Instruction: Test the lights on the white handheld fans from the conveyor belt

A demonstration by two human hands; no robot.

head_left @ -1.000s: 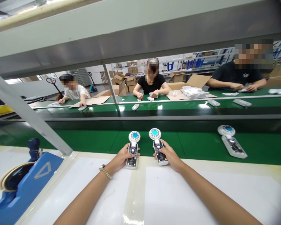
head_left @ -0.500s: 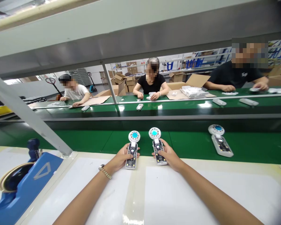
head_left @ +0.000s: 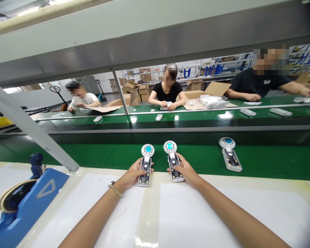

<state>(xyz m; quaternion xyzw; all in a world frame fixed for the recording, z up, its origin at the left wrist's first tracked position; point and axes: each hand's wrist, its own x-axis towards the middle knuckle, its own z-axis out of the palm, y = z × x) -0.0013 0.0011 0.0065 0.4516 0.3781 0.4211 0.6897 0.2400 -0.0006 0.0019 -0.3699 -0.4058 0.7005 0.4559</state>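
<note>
My left hand (head_left: 133, 174) is closed around a small handheld fan (head_left: 146, 179), its thumb lying across the see-through body. The fan's round white head with a blue centre points away from me. A second handheld fan (head_left: 176, 175) of the same kind is gripped in my right hand (head_left: 188, 173), thumb on its front. Both are held side by side over the near edge of the green conveyor belt (head_left: 113, 151), without touching each other. To the right, a third handheld fan (head_left: 231, 159) lies face up on the belt.
A blue tape dispenser (head_left: 38, 196) stands on the white worktable (head_left: 98, 213) at left, by a slanted metal post (head_left: 36, 131). Across the far belt sit several co-workers with white parts and cardboard (head_left: 217, 89). A shelf beam (head_left: 144, 38) crosses overhead.
The third fan has shifted left along the near belt, while white parts on the far belt moved right. The co-worker at right has stretched an arm outward. My hands have barely moved.
</note>
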